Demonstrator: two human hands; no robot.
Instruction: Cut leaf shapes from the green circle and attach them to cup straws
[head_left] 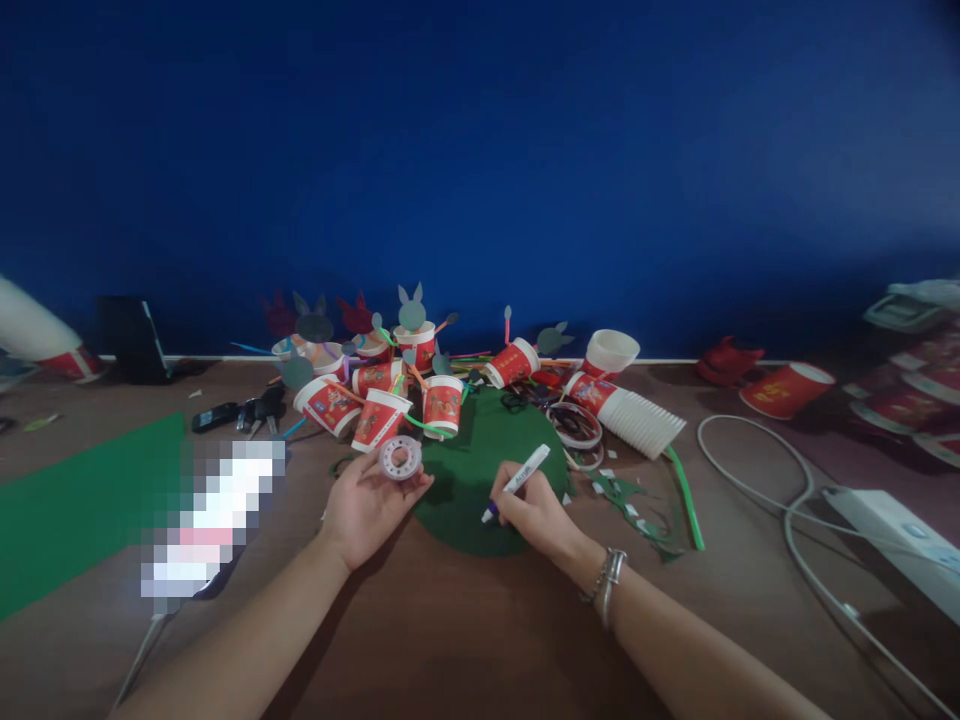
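My left hand, palm turned up, holds a small roll of clear tape at its fingers. A white marker with a purple band is gripped in my right hand, slanting down to the left. Its lower end is over a large round green paper sheet; whether it touches cannot be told. Just beyond my left hand lies a red and white paper cup, and another paper cup stands on the sheet's far edge.
Behind are more cups with rabbit-shaped paper heads. Stacked cups, green scraps and a green pipe cleaner lie right. A cable and power strip are farther right. Green paper, keys and a lit phone-like device lie left.
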